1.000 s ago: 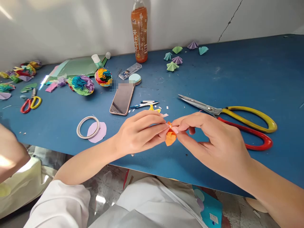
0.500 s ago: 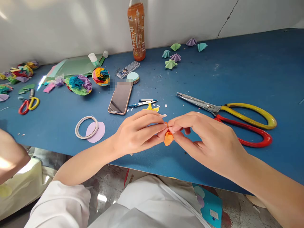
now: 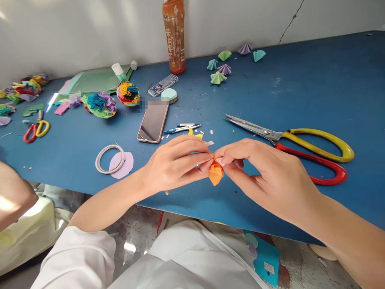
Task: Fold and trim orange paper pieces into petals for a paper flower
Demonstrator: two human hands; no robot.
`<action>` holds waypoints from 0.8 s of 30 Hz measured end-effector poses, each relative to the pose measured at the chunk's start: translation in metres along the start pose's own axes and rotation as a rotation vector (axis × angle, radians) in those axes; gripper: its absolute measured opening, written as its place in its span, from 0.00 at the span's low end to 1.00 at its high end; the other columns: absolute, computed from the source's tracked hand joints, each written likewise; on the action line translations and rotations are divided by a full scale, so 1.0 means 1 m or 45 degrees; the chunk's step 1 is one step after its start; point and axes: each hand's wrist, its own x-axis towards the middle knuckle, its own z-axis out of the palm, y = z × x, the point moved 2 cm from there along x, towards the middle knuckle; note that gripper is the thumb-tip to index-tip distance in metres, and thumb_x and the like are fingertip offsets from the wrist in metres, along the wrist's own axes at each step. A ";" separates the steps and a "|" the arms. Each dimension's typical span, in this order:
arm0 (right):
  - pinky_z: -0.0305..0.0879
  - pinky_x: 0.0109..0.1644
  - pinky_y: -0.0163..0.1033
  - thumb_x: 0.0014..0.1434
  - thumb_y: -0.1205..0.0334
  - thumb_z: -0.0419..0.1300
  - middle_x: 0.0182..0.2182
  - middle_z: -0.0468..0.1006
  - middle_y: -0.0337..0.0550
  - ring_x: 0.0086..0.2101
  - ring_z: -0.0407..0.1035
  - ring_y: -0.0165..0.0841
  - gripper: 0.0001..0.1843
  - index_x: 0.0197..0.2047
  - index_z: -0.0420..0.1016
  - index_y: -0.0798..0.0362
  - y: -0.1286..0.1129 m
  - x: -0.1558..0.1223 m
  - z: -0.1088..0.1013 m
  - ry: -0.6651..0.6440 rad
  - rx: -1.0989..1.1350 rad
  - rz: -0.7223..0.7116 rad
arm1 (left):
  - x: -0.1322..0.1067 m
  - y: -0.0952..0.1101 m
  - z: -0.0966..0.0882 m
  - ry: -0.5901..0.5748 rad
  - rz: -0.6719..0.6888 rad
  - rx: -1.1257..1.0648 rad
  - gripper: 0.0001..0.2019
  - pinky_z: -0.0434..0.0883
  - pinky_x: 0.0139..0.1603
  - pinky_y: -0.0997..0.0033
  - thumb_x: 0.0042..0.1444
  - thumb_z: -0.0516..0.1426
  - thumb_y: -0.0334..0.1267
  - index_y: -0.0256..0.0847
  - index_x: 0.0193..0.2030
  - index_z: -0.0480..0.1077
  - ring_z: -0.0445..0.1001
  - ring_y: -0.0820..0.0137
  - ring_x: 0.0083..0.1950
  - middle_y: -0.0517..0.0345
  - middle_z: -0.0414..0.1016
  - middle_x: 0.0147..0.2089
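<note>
A small piece of orange paper (image 3: 215, 174), folded or twisted, is pinched between the fingertips of both hands above the table's front part. My left hand (image 3: 177, 163) is closed on its left side, and my right hand (image 3: 261, 172) grips it from the right. Its rounded lower part hangs below the fingers; the upper part is mostly covered by them. Just behind my left hand lies a yellow paper piece (image 3: 195, 133), partly hidden. Large scissors (image 3: 270, 134) with one yellow and one red handle lie beyond my right hand, blades slightly apart.
On the blue table (image 3: 300, 92) are a phone (image 3: 153, 122), a tape roll (image 3: 98, 162) on a lilac paper circle (image 3: 128, 164), pens (image 3: 182, 129), a drink bottle (image 3: 175, 38), pleated paper pieces (image 3: 218, 78), paper balls (image 3: 100, 105) and small scissors (image 3: 37, 130). Another person's arm (image 3: 15, 196) is at left.
The orange paper has turned slightly, and more of its lower part shows below my fingers. Both hands keep their pinch. The whole view has shifted a little.
</note>
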 end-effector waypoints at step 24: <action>0.71 0.36 0.37 0.57 0.77 0.57 0.32 0.78 0.35 0.33 0.74 0.29 0.15 0.40 0.63 0.46 0.000 0.002 0.001 0.044 -0.001 -0.185 | 0.003 0.000 0.000 0.080 -0.140 -0.148 0.03 0.78 0.38 0.73 0.53 0.62 0.30 0.36 0.32 0.71 0.77 0.73 0.35 0.55 0.77 0.30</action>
